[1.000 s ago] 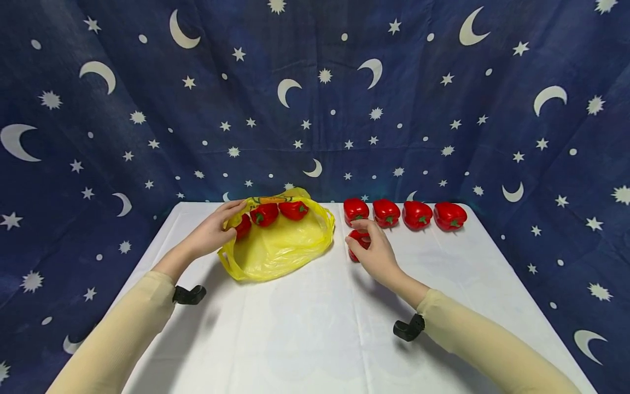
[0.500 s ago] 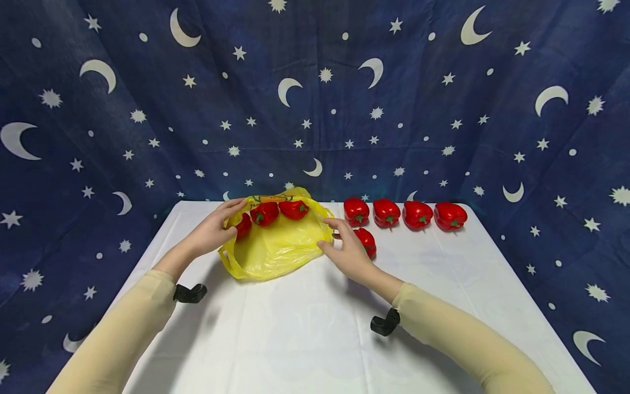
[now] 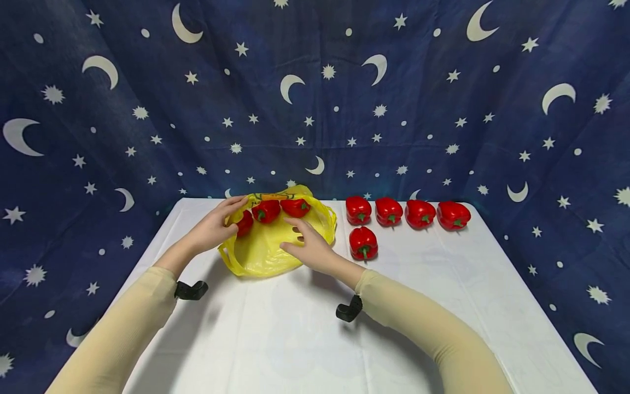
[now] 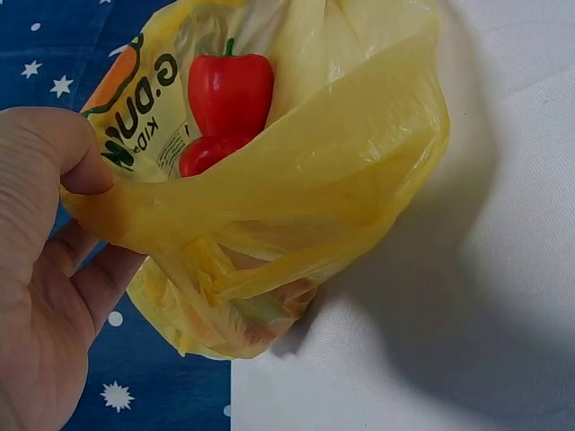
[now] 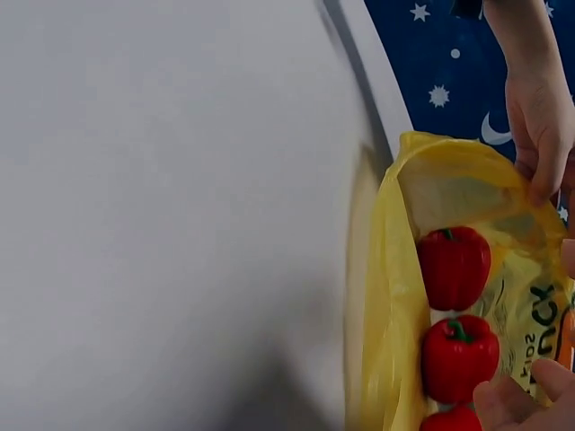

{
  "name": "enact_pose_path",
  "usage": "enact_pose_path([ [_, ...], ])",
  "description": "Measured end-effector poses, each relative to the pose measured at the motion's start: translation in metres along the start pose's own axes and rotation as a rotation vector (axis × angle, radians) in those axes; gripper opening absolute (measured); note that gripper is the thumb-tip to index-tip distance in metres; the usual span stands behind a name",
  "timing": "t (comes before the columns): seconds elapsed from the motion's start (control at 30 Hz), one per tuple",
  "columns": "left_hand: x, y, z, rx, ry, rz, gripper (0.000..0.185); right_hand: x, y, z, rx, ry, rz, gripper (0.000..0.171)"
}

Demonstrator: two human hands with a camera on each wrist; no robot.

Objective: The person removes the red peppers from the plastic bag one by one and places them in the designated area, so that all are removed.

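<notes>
- Three peppers [image 3: 266, 210] are lying inside the bag [image 3: 275, 246], which is sitting at the far left of the table [image 3: 305, 339], its mouth facing the person.
- Five more peppers are waiting just right of the bag: four in a row [image 3: 407, 212] along the far edge, one loose pepper [image 3: 363, 243] nearer.
- The left hand [image 3: 213, 229] is pinching the bag's left rim between thumb and fingers, as the left wrist view shows, and is holding the mouth open.
- The right hand [image 3: 310, 247] is hovering over the bag's mouth, fingers spread and relaxed, holding nothing; whether it is touching the film is hard to tell.
- The bag is looking thin, soft and very light, likely to slide or collapse, so gripping the rim or a handle loop seems best.
- The peppers are looking glossy, smooth and firm, so probably slippery; wrapping the fingers round the body should be safer than pulling the stem.
- The leftmost bagged pepper is partly hidden behind the left hand, the bag's print is only partly readable, and the right wrist view is cutting off the right hand's fingertips.
</notes>
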State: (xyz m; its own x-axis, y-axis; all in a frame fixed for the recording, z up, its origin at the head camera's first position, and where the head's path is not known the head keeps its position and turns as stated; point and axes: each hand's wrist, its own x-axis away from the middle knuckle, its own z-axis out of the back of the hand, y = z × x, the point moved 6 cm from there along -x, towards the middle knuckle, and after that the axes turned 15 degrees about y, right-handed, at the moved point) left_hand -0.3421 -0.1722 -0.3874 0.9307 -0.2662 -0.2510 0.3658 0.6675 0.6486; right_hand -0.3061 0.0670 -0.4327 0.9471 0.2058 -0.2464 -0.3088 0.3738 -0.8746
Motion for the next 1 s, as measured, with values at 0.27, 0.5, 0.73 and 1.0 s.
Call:
enact_pose_path([
  [0.27, -0.001, 0.003, 0.002, 0.005, 0.016, -0.005, 0.072, -0.026, -0.005, -0.041, 0.024, -0.059, -0.001, 0.063],
  [0.5, -0.001, 0.005, 0.004, -0.011, 0.034, -0.024, 0.071, -0.052, -0.002, -0.068, 0.094, -0.038, -0.026, 0.060],
  [0.73, -0.003, 0.006, 0.006, -0.020, 0.037, -0.007, 0.071, -0.072, 0.002, -0.082, 0.097, 0.013, -0.030, 0.054],
  [1.0, -0.003, 0.008, 0.011, -0.038, 0.063, -0.033, 0.072, -0.085, 0.000, -0.093, 0.137, 0.036, -0.036, 0.050],
])
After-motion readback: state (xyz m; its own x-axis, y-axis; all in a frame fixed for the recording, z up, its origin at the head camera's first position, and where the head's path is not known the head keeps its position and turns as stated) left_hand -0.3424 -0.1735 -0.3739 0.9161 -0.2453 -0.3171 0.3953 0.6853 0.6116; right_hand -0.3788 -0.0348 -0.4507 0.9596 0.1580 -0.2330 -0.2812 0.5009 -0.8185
